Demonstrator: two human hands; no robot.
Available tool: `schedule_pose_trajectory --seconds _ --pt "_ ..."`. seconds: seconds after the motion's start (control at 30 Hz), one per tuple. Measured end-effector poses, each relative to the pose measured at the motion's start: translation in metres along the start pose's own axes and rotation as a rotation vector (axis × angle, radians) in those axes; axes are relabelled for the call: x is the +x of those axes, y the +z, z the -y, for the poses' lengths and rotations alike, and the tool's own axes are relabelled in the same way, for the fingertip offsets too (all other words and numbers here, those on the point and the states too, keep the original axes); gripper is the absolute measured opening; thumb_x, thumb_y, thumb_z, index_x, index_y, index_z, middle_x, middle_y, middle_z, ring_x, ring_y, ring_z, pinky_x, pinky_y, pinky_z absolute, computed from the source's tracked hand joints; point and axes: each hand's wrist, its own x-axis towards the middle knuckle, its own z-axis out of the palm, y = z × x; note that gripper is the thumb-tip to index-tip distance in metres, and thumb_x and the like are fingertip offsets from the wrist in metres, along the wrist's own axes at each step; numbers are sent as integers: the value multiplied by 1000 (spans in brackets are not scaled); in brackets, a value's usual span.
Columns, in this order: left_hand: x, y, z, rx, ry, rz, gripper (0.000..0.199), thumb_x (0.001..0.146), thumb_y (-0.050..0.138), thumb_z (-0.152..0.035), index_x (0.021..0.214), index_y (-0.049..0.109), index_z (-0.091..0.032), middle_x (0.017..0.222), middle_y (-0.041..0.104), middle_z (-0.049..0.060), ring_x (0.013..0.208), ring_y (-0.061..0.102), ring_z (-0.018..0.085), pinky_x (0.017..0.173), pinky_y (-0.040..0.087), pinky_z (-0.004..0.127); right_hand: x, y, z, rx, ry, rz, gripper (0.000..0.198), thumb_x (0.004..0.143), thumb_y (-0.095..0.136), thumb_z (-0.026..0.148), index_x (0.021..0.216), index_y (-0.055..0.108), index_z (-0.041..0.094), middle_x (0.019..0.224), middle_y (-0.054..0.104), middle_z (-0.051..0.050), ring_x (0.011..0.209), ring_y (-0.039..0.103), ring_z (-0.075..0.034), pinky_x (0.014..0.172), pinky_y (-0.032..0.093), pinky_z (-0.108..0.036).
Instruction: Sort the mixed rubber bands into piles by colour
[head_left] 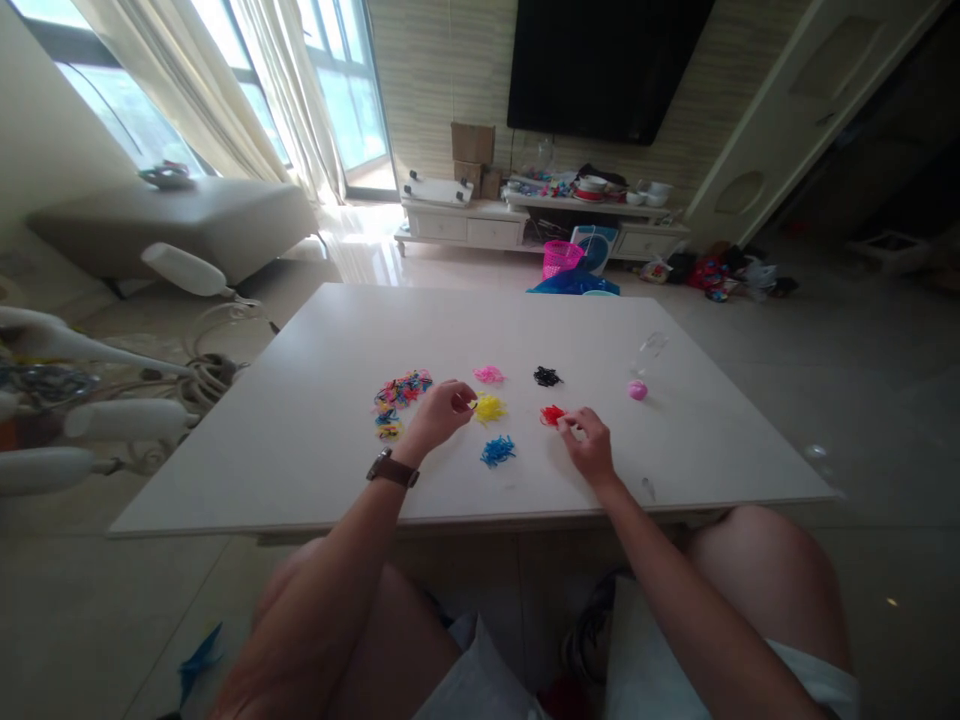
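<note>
Small piles of what look like rubber bands lie on the white table (360, 330). My left hand (442, 408) is closed in a pinch, with a small dark band at the fingertips. It hovers between the mixed-colour pile (405, 388) and the yellow pile (490, 407), partly in front of the yellow one. My right hand (590, 443) is pinched at the right edge of the red pile (552, 415); what lies between its fingertips is too small to make out. A pink pile (489, 374), a black pile (547, 377) and a blue pile (498, 451) lie around them.
A pink lump (637, 390) and a clear plastic piece (654, 343) lie on the table's right side. White lamp-like parts with cables (214, 375) stand left of the table. Beyond it are a pink basket (561, 259) and a low cabinet (465, 228).
</note>
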Motion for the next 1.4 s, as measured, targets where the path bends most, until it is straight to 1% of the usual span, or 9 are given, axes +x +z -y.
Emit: schedule_pose_trajectory --seconds 0.13,0.37,0.53,0.67,0.8,0.9,1.1,1.27,1.4 --pt "-2 17 -17 -76 58 68 19 72 66 -12 90 69 -16 90 68 5 74 66 15 69 55 26 -3 19 33 75 -57 65 11 95 59 27 88 68 26 89 68 -5 89 62 -23 89 49 -42" --pt "-3 28 -24 -157 95 146 20 74 71 -14 93 69 -17 92 68 5 74 67 14 69 56 25 6 35 50 181 -34 191 12 93 65 32 102 72 27 93 71 -5 92 63 -25 83 51 -42" --pt "-3 32 -23 -183 129 150 23 73 69 -11 95 70 -17 90 66 5 72 67 13 66 56 24 5 37 55 202 -38 203 10 94 64 32 93 72 26 89 71 -4 87 63 -23 79 50 -39" --pt "-2 33 -22 -189 139 138 22 74 68 -10 95 69 -16 88 66 4 71 66 13 66 55 24 8 27 41 123 -62 164 12 95 62 30 88 70 25 87 70 -4 87 61 -23 81 49 -39" --pt "-2 30 -20 -122 162 96 20 74 66 -7 92 68 -16 82 67 3 71 65 13 69 55 25 13 11 6 12 86 -97 14 93 63 31 84 68 22 83 67 -4 81 58 -21 72 47 -35" --pt "-3 28 -18 -24 177 95 21 76 62 -6 92 69 -17 79 69 3 71 65 14 70 53 26 12 6 -12 -10 189 -178 14 90 64 31 81 68 21 83 65 -3 81 57 -20 67 44 -33" --pt "-2 29 -17 65 183 76 21 79 57 -6 91 70 -16 82 72 5 74 66 16 72 52 27 9 12 -16 -35 249 -152 12 86 64 28 79 69 20 86 65 -4 86 58 -21 69 44 -32" --pt "-3 29 -20 73 179 73 21 78 56 -5 89 70 -16 80 72 5 73 66 16 71 51 26 8 14 -24 -100 336 -222 14 82 66 29 72 66 20 82 63 -4 79 56 -21 72 44 -34" --pt "-3 27 -22 90 189 73 21 78 56 -4 88 71 -16 80 72 6 73 65 17 70 51 26 7 15 -31 -133 371 -198 13 80 64 28 69 63 21 81 61 -4 78 55 -22 79 45 -37"
